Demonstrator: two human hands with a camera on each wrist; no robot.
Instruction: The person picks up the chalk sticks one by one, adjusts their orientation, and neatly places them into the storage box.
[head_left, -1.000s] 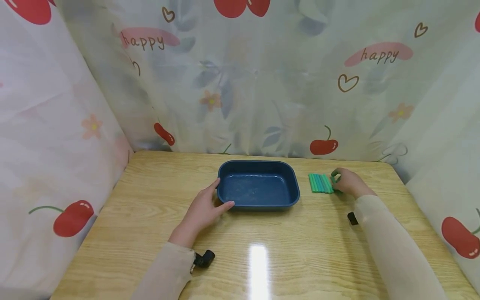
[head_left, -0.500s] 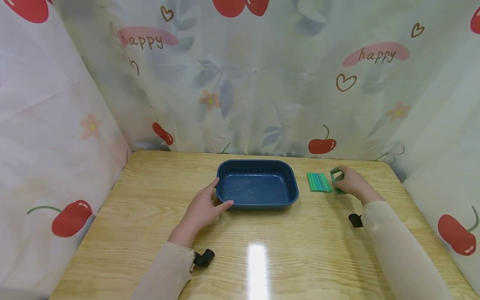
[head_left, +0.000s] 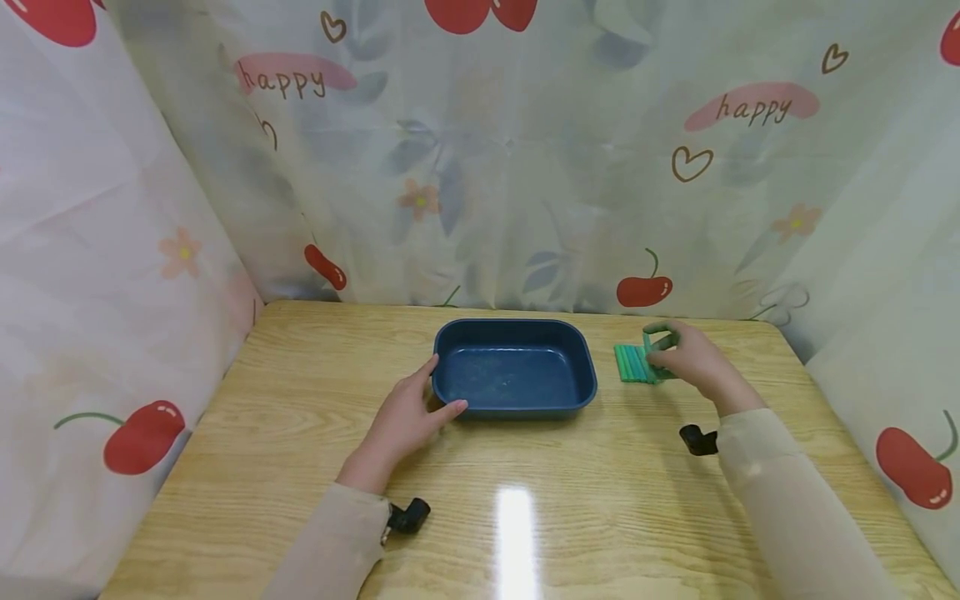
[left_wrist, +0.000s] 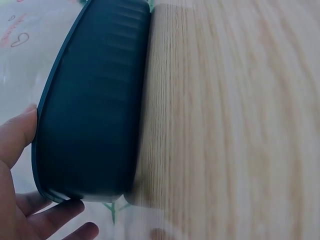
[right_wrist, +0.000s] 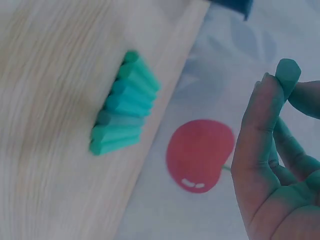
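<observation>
A dark blue plastic tub (head_left: 513, 379) sits at the back middle of the table. At its left front corner rests my left hand (head_left: 405, 421), thumb straight along the front rim and forefinger at the left end. In the left wrist view, those fingers touch the tub's outer wall (left_wrist: 90, 110). My right hand (head_left: 693, 362) pinches a green chalk stick (right_wrist: 288, 75) between thumb and forefinger, fingertips dusted green. It hovers over the right end of a row of chalk sticks (head_left: 630, 364), several in green and blue-green, lying side by side.
The wooden table (head_left: 600, 500) backs onto a printed curtain (head_left: 510, 167), which also hangs on both sides. The chalk row lies just right of the tub. A glare patch (head_left: 516, 542) shows at the table's front. Small black cameras (head_left: 408, 517) ride on both wrists.
My right hand has lifted a chalk stick off the right end of the row and moved left over the other sticks. My left hand and the tub stay still.
</observation>
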